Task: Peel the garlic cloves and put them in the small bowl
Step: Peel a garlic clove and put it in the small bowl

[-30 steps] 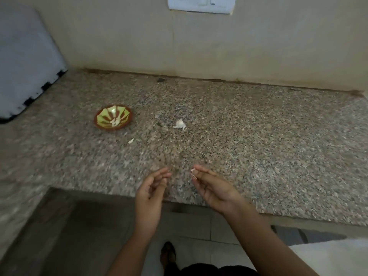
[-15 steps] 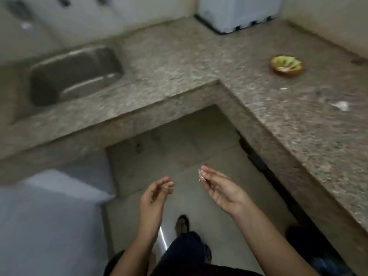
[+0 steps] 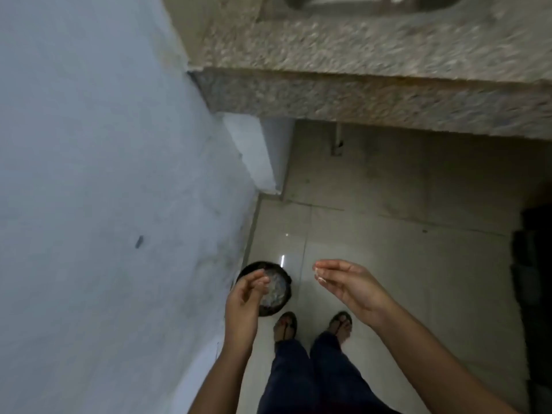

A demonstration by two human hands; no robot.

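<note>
Left hand [image 3: 243, 297], loosely curled and seemingly empty, above the waste bin [image 3: 288, 282]; right hand [image 3: 346, 286] pinching a papery scrap [image 3: 317, 273], just beside the bin. Cloves and small bowl: outside our view. We fear the light scrap clinging to the fingertips or drifting onto the floor [image 3: 388, 234].

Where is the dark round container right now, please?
The container sits on the tiled floor beside the wall, lower centre of the head view, partly behind the left hand.

Granite table [image 3: 373, 55] w/ steel sink [image 3: 370, 3] at top edge, blurred. Pale grey wall [image 3: 104, 174] at left. Glossy tiled floor [image 3: 388, 219] below; round dark bin [image 3: 285, 297] on it beside wall, pale scraps [image 3: 274, 286] inside
</note>
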